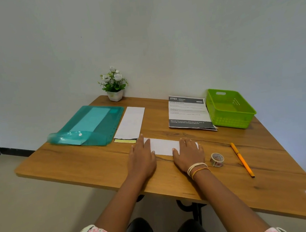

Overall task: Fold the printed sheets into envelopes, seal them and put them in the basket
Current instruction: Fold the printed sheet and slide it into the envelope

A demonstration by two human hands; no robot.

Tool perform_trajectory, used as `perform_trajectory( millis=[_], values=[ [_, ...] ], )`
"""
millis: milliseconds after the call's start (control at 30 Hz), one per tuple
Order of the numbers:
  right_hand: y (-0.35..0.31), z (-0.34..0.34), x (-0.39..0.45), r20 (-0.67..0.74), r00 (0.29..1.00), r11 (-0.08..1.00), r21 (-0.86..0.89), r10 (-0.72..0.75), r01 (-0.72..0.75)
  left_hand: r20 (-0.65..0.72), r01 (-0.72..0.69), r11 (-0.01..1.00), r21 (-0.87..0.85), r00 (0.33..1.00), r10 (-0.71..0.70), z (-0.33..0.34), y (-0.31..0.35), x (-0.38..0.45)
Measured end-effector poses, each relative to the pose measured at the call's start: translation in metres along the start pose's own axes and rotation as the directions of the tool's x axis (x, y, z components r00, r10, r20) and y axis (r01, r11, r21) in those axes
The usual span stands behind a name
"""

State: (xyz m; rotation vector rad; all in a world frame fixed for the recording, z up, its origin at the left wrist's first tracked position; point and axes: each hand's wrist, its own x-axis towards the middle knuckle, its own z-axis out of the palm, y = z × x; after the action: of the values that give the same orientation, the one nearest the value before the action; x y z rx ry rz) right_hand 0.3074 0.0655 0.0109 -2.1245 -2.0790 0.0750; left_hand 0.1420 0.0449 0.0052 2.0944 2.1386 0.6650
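White folded sheet [164,146] lies flat, blank side up, under both hands.

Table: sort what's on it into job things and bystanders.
Job: folded sheet under both hands (left, right), printed sheets, long envelope, tape roll, green basket.
Bystanders: flower pot, teal folder, orange pen.

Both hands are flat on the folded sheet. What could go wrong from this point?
1. Left hand and right hand press only the ends of the folded sheet; its middle may spring up, leaving a weak crease.
2. The tape roll stands on edge beside the right wrist; a nudge might roll it away.
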Motion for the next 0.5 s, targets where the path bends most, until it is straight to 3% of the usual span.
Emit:
perform_trajectory(
  millis=[167,333,400,500],
  values=[
    [-0.011,-0.006,0.003,-0.16,0.977,0.988,-0.046,0.138,-0.147,-0.127,0.063,0.997,-0.033,0.99,-0.067,-0.012,-0.019,0.002],
    [-0.025,-0.002,0.009,-0.224,0.941,0.966,0.016,0.255,-0.258,0.001,0.11,0.988,0.111,0.994,-0.111,-0.016,-0.045,0.01],
    [-0.034,0.002,0.01,-0.262,0.939,0.974,0.047,0.225,-0.22,0.038,0.07,0.984,0.165,0.996,-0.078,-0.012,-0.043,0.009],
    [-0.052,0.009,0.012,-0.322,0.945,0.994,0.107,0.062,-0.029,-0.004,-0.041,0.978,0.203,0.999,0.042,-0.011,-0.035,0.007]
  ],
)
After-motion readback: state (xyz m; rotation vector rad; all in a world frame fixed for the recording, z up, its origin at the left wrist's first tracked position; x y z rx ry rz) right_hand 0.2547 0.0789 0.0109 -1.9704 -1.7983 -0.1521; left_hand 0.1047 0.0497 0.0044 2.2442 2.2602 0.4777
